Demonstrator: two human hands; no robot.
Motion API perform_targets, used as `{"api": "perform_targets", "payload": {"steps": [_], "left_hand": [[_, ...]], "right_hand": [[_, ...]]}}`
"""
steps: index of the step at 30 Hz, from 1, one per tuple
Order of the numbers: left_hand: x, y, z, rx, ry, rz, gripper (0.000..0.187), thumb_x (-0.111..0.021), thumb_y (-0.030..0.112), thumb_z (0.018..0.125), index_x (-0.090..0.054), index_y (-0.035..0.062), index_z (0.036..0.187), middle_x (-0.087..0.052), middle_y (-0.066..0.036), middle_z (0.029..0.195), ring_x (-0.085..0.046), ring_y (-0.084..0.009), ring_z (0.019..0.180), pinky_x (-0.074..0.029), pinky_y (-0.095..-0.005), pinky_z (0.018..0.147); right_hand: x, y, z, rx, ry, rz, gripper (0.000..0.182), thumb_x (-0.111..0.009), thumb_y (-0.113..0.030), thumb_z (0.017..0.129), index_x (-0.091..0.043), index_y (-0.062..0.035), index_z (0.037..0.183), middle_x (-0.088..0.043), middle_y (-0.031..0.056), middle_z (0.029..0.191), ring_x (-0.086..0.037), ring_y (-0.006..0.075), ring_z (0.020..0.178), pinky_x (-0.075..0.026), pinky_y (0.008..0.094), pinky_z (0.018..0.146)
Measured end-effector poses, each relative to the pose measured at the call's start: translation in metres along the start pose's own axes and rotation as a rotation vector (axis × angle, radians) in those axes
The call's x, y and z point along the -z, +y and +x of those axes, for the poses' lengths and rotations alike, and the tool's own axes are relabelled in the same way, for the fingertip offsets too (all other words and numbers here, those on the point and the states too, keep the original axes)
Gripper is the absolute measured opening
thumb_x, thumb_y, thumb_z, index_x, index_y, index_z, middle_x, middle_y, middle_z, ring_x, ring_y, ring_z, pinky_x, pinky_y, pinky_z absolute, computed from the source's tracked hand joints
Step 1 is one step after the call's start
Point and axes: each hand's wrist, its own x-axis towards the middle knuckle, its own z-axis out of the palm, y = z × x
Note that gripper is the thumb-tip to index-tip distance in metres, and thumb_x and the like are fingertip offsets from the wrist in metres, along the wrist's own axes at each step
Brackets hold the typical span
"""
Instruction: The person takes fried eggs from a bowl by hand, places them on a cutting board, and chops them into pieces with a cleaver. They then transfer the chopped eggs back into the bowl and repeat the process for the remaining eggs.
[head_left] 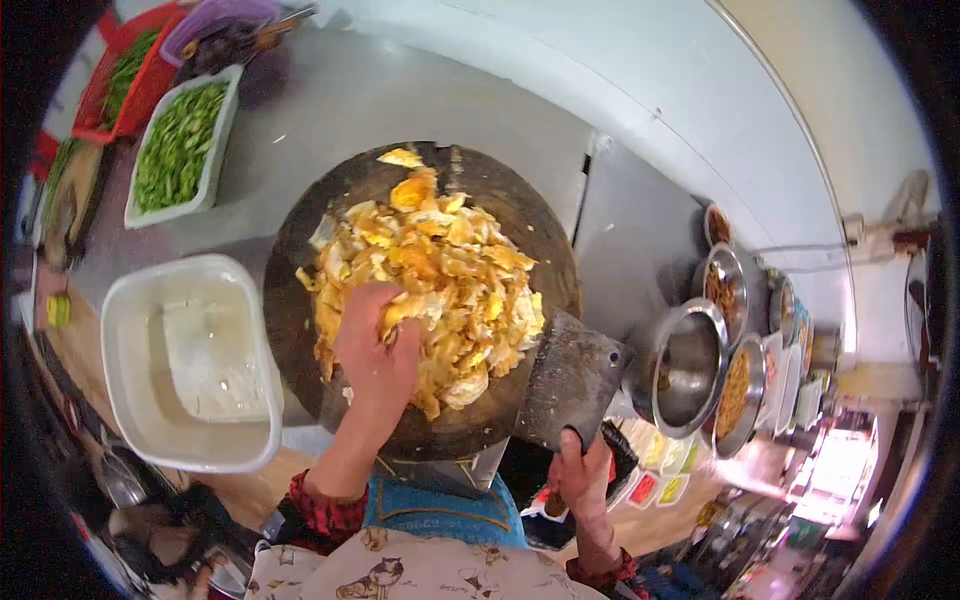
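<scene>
A heap of chopped fried egg (460, 260), yellow, white and browned, covers much of a round wooden chopping block (300, 260). My left hand (378, 345) reaches into the near left side of the heap, its fingers curled around some egg pieces. My right hand (583, 475) is closed on the handle of a cleaver (570, 380). The broad dark blade lies flat over the block's right edge, beside the egg. One loose egg piece (402, 157) sits at the block's far edge.
A white plastic tub (120, 370) stands left of the block. Behind it are a white basket of chopped greens (180, 150) and a red basket (140, 70). Several steel bowls (690, 365) line the right, beside small trays of ingredients (645, 488).
</scene>
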Motion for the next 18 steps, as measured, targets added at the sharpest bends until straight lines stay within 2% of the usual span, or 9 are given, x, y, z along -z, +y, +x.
{"api": "perform_targets", "payload": {"steps": [2,3,6,8,10,11,13,16,18], "left_hand": [[-0.014,0.002,0.016,-0.183,-0.278,0.09,0.037,-0.061,0.002,0.07,-0.057,0.0019,0.107,-0.058,-0.017,0.11,-0.057,-0.0327,0.103,-0.045,-0.0396,0.09],[-0.015,0.0,0.016,-0.33,-0.392,0.305,0.042,-0.062,0.0,0.069,-0.055,0.0007,0.111,-0.051,-0.021,0.118,-0.051,-0.0337,0.111,-0.044,-0.0423,0.091],[-0.006,0.023,0.02,-0.351,-0.666,0.379,0.045,-0.062,-0.001,0.069,-0.055,0.0008,0.113,-0.048,-0.02,0.127,-0.045,-0.035,0.12,-0.041,-0.0426,0.095],[-0.001,0.05,0.026,-0.423,-0.634,0.505,0.04,-0.06,-0.003,0.07,-0.058,0.0023,0.11,-0.05,-0.018,0.128,-0.049,-0.0345,0.117,-0.043,-0.0403,0.093],[-0.009,0.068,0.038,-0.388,-0.675,0.397,0.033,-0.057,-0.008,0.071,-0.061,0.0037,0.102,-0.06,-0.015,0.111,-0.06,-0.0323,0.101,-0.047,-0.039,0.084],[-0.02,0.084,0.041,-0.43,-0.696,0.384,0.033,-0.057,-0.008,0.071,-0.061,0.0037,0.102,-0.06,-0.015,0.111,-0.06,-0.0323,0.101,-0.047,-0.039,0.084],[-0.045,0.113,0.042,-0.506,-0.691,0.438,0.026,-0.056,-0.011,0.07,-0.064,0.0029,0.091,-0.064,-0.013,0.09,-0.063,-0.0296,0.08,-0.05,-0.0347,0.072],[-0.1,0.159,0.017,-0.48,-0.837,0.122,0.013,-0.063,-0.006,0.072,-0.065,0.0012,0.083,-0.064,-0.012,0.082,-0.063,-0.0268,0.076,-0.049,-0.0332,0.069],[-0.149,0.191,-0.005,-0.57,-1.016,0.004,0.008,-0.065,-0.002,0.074,-0.066,0.0016,0.08,-0.063,-0.012,0.077,-0.062,-0.0272,0.069,-0.048,-0.0328,0.064]], "right_hand": [[0.0,-0.005,-0.01,-0.082,0.001,0.045,0.022,-0.052,-0.016,0.091,-0.056,-0.0001,0.106,-0.064,0.0127,0.084,-0.059,0.023,0.066,-0.048,0.0395,0.063],[-0.002,0.008,-0.012,0.077,0.056,0.048,0.025,-0.054,-0.018,0.092,-0.056,0.0002,0.109,-0.066,0.0141,0.089,-0.061,0.0233,0.072,-0.049,0.0368,0.068],[0.008,-0.001,-0.03,0.154,0.173,-0.102,0.027,-0.056,-0.018,0.092,-0.055,0.0007,0.112,-0.067,0.0173,0.091,-0.063,0.0238,0.077,-0.05,0.036,0.073],[0.022,0.019,-0.045,0.106,0.232,-0.085,0.03,-0.058,-0.018,0.092,-0.052,0.0018,0.115,-0.066,0.0198,0.087,-0.063,0.0225,0.074,-0.05,0.0369,0.069],[0.038,0.031,-0.056,0.079,0.035,-0.018,0.033,-0.058,-0.018,0.092,-0.05,0.003,0.116,-0.064,0.022,0.079,-0.064,0.0254,0.065,-0.049,0.0378,0.061],[0.044,0.047,-0.063,0.011,0.005,-0.03,0.036,-0.059,-0.019,0.092,-0.049,0.0037,0.118,-0.062,0.0221,0.07,-0.063,0.0316,0.057,-0.047,0.0395,0.053],[0.063,0.061,-0.072,0.051,0.029,0.001,0.038,-0.06,-0.021,0.091,-0.049,0.0036,0.118,-0.061,0.0226,0.069,-0.062,0.035,0.057,-0.047,0.0409,0.051],[0.09,0.093,-0.083,0.118,0.036,0.003,0.043,-0.062,-0.024,0.09,-0.048,0.0028,0.121,-0.06,0.0232,0.068,-0.061,0.0401,0.059,-0.047,0.0438,0.051],[0.113,0.108,-0.09,-0.032,-0.031,-0.019,0.043,-0.062,-0.024,0.089,-0.048,0.002,0.12,-0.06,0.0227,0.067,-0.061,0.041,0.059,-0.047,0.0449,0.051]]}}
